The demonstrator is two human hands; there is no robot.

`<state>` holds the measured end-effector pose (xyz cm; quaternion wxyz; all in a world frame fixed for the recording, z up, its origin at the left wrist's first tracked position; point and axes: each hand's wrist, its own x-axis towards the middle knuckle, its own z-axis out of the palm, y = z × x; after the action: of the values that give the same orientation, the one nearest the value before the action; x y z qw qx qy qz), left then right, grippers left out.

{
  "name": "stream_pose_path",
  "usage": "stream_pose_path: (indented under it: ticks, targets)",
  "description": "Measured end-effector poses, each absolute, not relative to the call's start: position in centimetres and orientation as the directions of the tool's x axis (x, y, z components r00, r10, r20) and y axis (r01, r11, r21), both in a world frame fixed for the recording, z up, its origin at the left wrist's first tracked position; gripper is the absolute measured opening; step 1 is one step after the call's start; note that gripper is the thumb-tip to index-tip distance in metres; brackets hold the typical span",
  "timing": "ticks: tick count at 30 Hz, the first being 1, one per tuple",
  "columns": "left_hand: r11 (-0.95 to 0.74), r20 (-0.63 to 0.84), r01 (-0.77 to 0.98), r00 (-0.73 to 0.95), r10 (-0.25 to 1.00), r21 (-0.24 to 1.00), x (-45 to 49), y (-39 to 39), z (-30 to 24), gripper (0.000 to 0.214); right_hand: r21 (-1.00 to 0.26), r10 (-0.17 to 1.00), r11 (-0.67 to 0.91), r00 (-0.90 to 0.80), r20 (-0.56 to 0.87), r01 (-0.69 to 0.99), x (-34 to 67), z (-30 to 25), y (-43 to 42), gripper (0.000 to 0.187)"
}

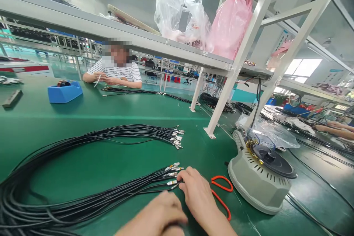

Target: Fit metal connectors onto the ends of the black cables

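A thick bundle of black cables (116, 197) curves in a U over the green table. One set of its tips, with white and silver connectors (172, 182), ends beside my right hand (197, 190). The fingers of that hand are bent and pressed together around a dark cable end. My left hand (159, 214) is blurred and closer to me, its fingers curled; a dark bit shows under them, too unclear to name. Red-handled scissors (222, 183) lie just right of my right hand, partly hidden by it. The bundle's other connector ends (177, 138) lie farther back.
A grey-beige tape dispenser with a black disc (261, 177) stands at right, near white shelf posts (229, 77). A blue tape holder (65, 91) sits back left. Across the table a person (114, 70) holds a thin white piece. Plastic bags (181, 14) rest on the overhead shelf.
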<state>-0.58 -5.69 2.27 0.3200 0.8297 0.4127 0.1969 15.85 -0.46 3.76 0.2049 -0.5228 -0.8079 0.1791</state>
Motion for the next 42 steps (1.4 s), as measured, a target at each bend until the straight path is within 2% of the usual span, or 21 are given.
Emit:
stream_pose_path:
  ticks: [2,4,7,9,15,19,23,28,35,42]
  targets:
    - [-0.346,0.087,0.640,0.400,0.912,0.686,-1.6,-4.9,4.2,0.018,-0.506,0.917,0.393,-0.371,0.150,0.768,15.7,3.7,-0.3,0.024]
    - [-0.286,0.088,0.719,0.300,0.950,0.633,-2.1,-4.4,5.1,0.022,-0.540,0.919,0.383,-0.369,0.139,0.750,16.1,3.8,-0.6,0.021]
    - [-0.346,0.082,0.784,0.357,0.931,0.516,-1.6,-4.1,4.9,0.017,-0.605,0.916,0.368,-0.387,0.106,0.706,17.1,3.9,-1.5,0.015]
    - [-0.389,0.076,0.783,0.405,0.911,0.485,-1.1,-4.1,4.7,0.023,-0.650,0.912,0.365,-0.397,0.105,0.666,17.8,3.6,-1.9,0.014]
    - [-0.344,-0.021,0.749,0.430,0.902,0.566,-0.7,-5.1,5.3,0.032,-0.781,0.904,0.332,-0.414,0.104,0.529,18.5,2.2,-2.3,0.019]
    - [-0.371,0.003,0.719,0.456,0.890,0.588,-0.9,-5.6,5.6,0.037,-0.851,0.903,0.280,-0.423,0.076,0.444,18.5,2.0,-2.1,0.029]
    - [-0.395,0.079,0.701,0.438,0.895,0.593,-0.8,-5.7,5.4,0.033,-0.839,0.888,0.319,-0.449,0.101,0.440,18.7,2.0,-2.2,0.032]
    - [-0.353,0.042,0.661,0.437,0.898,0.662,-0.4,-5.4,5.4,0.038,-0.827,0.865,0.367,-0.482,0.136,0.426,18.8,2.1,-2.5,0.030]
    - [-0.244,-0.023,0.574,0.418,0.908,0.782,-0.5,-5.3,5.5,0.035,-0.868,0.884,0.287,-0.462,0.077,0.405,18.7,2.7,-2.6,0.029]
    - [-0.239,-0.017,0.531,0.432,0.902,0.813,-0.5,-5.3,4.7,0.037,-0.906,0.882,0.224,-0.470,0.032,0.358,18.7,3.0,-2.9,0.036]
